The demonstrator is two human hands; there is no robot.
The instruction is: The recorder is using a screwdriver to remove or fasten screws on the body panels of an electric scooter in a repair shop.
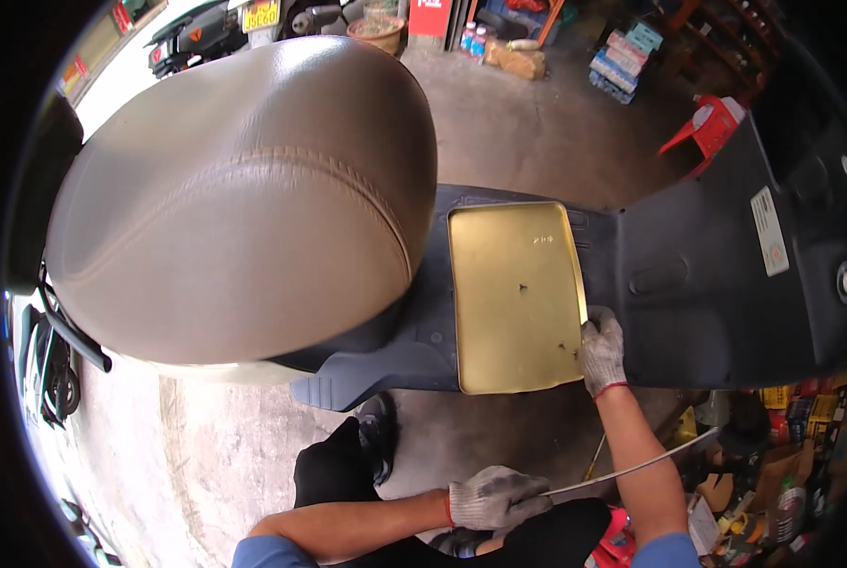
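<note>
A shallow gold-coloured metal tray (499, 322) lies on the dark footboard (414, 364) of a scooter. Several small dark screws (523, 287) are scattered on it. My right hand (603, 350), in a knitted work glove, is closed on the tray's right edge near its front corner. Low in front of me, my left hand (499, 499), gloved as well, is closed around one end of a thin, curved grey strip (632, 468). The strip stretches rightward and passes across my right forearm. Its end inside the left glove is hidden.
The scooter's brown seat (243, 208) fills the left, its black front panel (717, 265) the right. Boxes and bottles crowd the floor at lower right (774, 473). Farther back stand a red plastic stool (705, 133), stacked packages (624, 64) and a potted plant (378, 30).
</note>
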